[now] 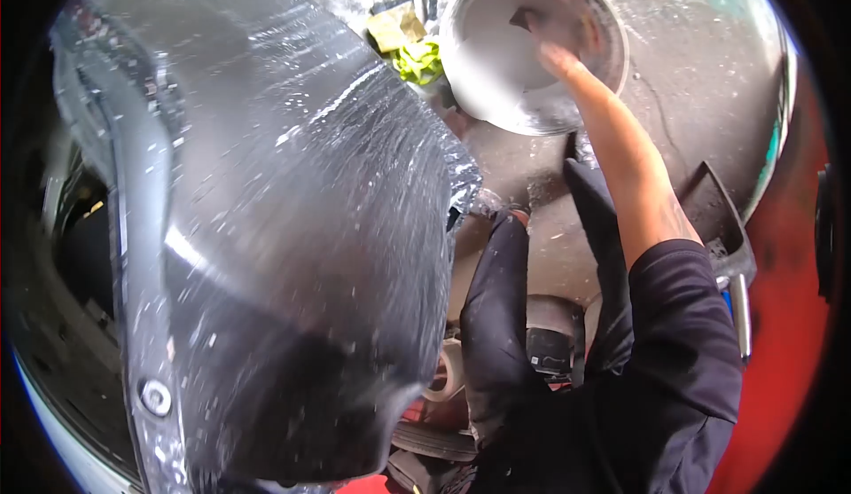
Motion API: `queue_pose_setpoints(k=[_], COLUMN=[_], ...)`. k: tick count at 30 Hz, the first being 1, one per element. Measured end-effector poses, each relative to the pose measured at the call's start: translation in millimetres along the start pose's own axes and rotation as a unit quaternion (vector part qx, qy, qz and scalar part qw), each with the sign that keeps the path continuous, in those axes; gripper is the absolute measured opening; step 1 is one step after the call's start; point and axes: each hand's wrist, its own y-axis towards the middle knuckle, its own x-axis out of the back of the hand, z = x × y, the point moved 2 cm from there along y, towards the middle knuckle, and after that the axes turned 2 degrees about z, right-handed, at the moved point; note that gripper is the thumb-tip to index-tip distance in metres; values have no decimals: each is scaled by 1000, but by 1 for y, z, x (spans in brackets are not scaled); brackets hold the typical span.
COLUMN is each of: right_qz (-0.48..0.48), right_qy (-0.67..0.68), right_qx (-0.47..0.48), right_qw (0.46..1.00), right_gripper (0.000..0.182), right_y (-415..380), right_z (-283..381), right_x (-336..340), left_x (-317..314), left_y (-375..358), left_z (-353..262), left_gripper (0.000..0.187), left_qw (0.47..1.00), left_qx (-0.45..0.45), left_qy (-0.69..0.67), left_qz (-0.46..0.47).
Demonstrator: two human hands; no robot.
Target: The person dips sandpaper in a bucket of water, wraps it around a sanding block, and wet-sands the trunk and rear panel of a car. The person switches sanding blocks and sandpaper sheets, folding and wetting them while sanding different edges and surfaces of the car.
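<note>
My right hand (560,58) reaches into a round metal basin (487,108) of cloudy liquid, its fingers blurred and partly hidden. A small dark piece (523,19) is beside the fingers in the basin; whether I hold it is unclear. No part of my left hand can be made out. Left of my legs lies a large dark curved panel (292,219), wet and streaked with droplets. Between panel and basin are a bright yellow-green crumpled cloth (418,60) and a yellowish block (396,26).
Below the basin are my dark-clad legs (496,290). A dark, tray-like object (714,210) stands right of my forearm, near a red surface (784,343). A roll (449,370) lies between the panel and my leg. The floor around the basin is wet.
</note>
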Motion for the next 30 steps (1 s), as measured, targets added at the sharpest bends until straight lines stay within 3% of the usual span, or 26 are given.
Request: queue_pose_setpoints(k=[2, 4, 5, 7, 8, 10, 12, 14, 15, 17, 18, 20, 22, 23, 24, 25, 26, 27, 28, 29, 30], right_qz=[-89, 27, 161, 260, 223, 208, 85, 66, 158, 161, 187, 227, 265, 242, 247, 249, 191, 204, 223, 271, 291], right_qy=[-134, -119, -49, 40, 58, 165, 266, 505, 603, 589, 620, 674, 700, 668, 657, 644, 468, 523, 575, 550, 558], right_qx=[-15, -28, -35, 26, 95, -22, -100, -46, -106, -79, -114, -189, -191, -162, -131, -100, -113, -35, 39, 98, 126], right_qw=[987, 992, 985, 964, 968, 964, 955, 859, 775, 788, 753, 677, 636, 684, 701, 716, 856, 827, 786, 784, 767], right_gripper=[47, 43, 40, 35, 33, 35, 38, 42, 45, 36, 36, 38, 47, 54, 64, 75, 75, 70, 65, 56, 51], right_y=[-16, -18, -9, -10, -18, -24, -45, -60, -75, -107, -117, -137, -168, -173, -189, -206, -223, -229, -240, -253, -266], right_z=[20, 29, 25, 13, -1, 21, 25, 10, 24, 33, 38, 48, 85, 75, 98, 121, 140, 143, 148, 190, 207], right_x=[-18, -32, -39, -59, -81, 40, 103, 137, 202, 288, 313, 362, 461, 453, 497, 542, 577, 569, 557, 616, 624], left_x=[-10, -10, -9, -1, 5, 18, 36, 58, 71, 95, 107, 130, 149, 155, 165, 157, 147, 146, 138, 132, 128], left_y=[-4, -7, -8, -8, -7, -4, -1, 2, 4, 11, 15, 13, -9, -27, -36, -68, -94, -118, -136, -156, -165], left_z=[-6, -9, -8, -3, 0, 8, 15, 22, 26, 28, 25, 11, -26, -30, -93, -111, -147, -179, -190, -203, -214], left_gripper=[39, 39, 39, 39, 38, 38, 38, 38, 38, 38, 38, 38, 37, 35, 34, 30, 17, 9, 19, 23, 34], left_qw=[1000, 1000, 1000, 1000, 999, 998, 995, 990, 985, 965, 938, 923, 977, 983, 994, 961, 899, 860, 822, 764, 720], left_qx=[1, 5, 11, 24, 32, 50, 73, 105, 129, 183, 226, 220, 89, 18, 23, 26, 22, 136, 115, 174, 204], left_qy=[0, -1, -4, -13, -19, -37, -58, -87, -109, -172, -237, -267, -135, -146, -107, -264, -428, -442, -470, -523, -545], left_qz=[7, 9, 7, 3, -2, -13, -24, -36, -46, -77, -116, -170, -137, -106, 2, 73, 88, 218, 299, 336, 379])
